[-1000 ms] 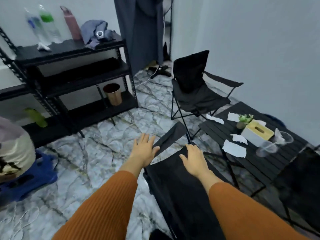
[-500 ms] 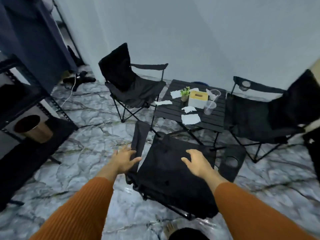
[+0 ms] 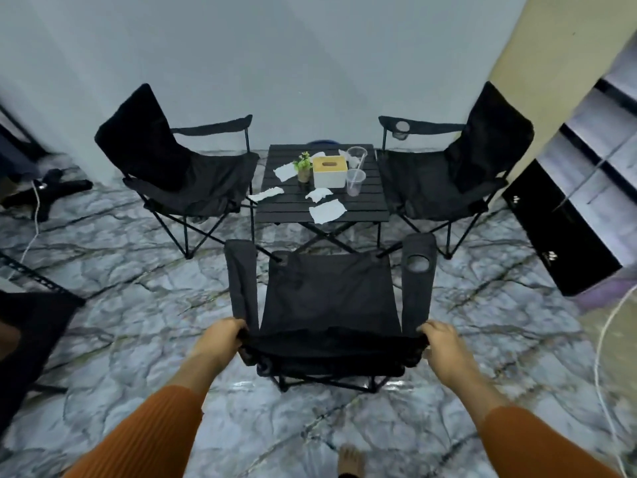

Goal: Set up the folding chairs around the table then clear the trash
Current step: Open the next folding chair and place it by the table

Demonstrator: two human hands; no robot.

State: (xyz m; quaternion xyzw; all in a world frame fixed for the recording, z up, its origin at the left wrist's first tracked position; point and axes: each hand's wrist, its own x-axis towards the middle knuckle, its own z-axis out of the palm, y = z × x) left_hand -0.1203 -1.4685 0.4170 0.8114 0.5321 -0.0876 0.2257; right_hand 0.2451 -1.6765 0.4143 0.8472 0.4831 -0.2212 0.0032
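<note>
The near folding chair [image 3: 331, 305] stands open on the marble floor [image 3: 138, 305] with its seat facing the table. The top edge of its backrest is stretched between the two hands.

Expect a light load: a thin tube frame with a slack fabric seat and back. The fabric will give and slide under grip, and the frame may fold if lifted by one corner. Take hold at both upper backrest corners.

The left hand [image 3: 220, 343] has its fingers curled over the left corner, clamped on the fabric edge. The right hand [image 3: 441, 343] grips the right corner likewise.

Just beyond the fingertips run the armrests [image 3: 241, 281]. Farther out, well apart from the fingers, the black slatted table [image 3: 286, 210] carries crumpled tissues [image 3: 327, 211], plastic cups [image 3: 355, 181] and a tissue box [image 3: 330, 171]. Two more open chairs [image 3: 182, 170] flank it.
</note>
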